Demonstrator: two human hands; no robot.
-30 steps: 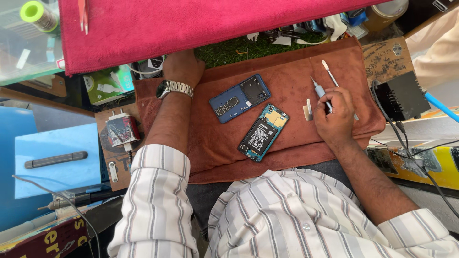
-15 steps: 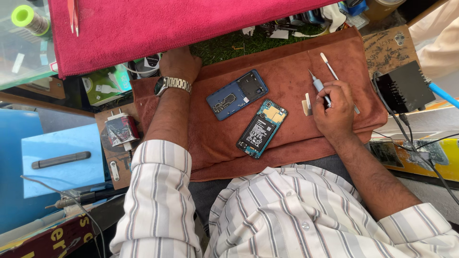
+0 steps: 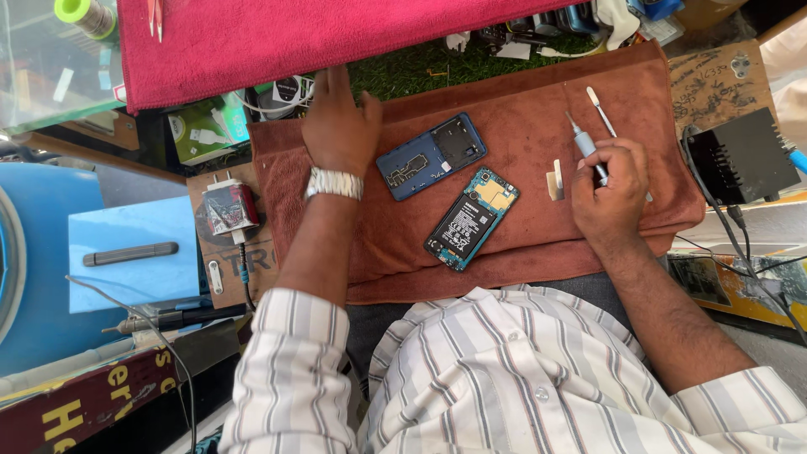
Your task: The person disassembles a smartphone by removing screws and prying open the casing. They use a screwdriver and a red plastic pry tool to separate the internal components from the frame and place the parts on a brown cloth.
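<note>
My right hand (image 3: 611,195) sits at the right of the frame, fingers curled tight around a screwdriver (image 3: 586,148) whose grey handle and tip stick out toward the upper left of my fist. Just left of that hand, touching nothing, lies a small pale plastic piece (image 3: 555,180) on the brown cloth (image 3: 521,244). A second slim tool (image 3: 600,110) lies above my fist, near the cloth's top edge.

My left hand (image 3: 339,126) rests flat at the upper middle, fingers spread and together holding nothing, its tips reaching the edge of the red towel (image 3: 294,42). A metal watch (image 3: 334,182) is on that wrist.

Between my two hands, in the centre of the frame, lie the opened phone (image 3: 472,219), tilted with its battery showing, and its blue back cover (image 3: 430,155) just above and left of it, closer to my left hand. Neither hand touches either piece.

A charger plug (image 3: 229,209) sits at the left, off the cloth.
</note>
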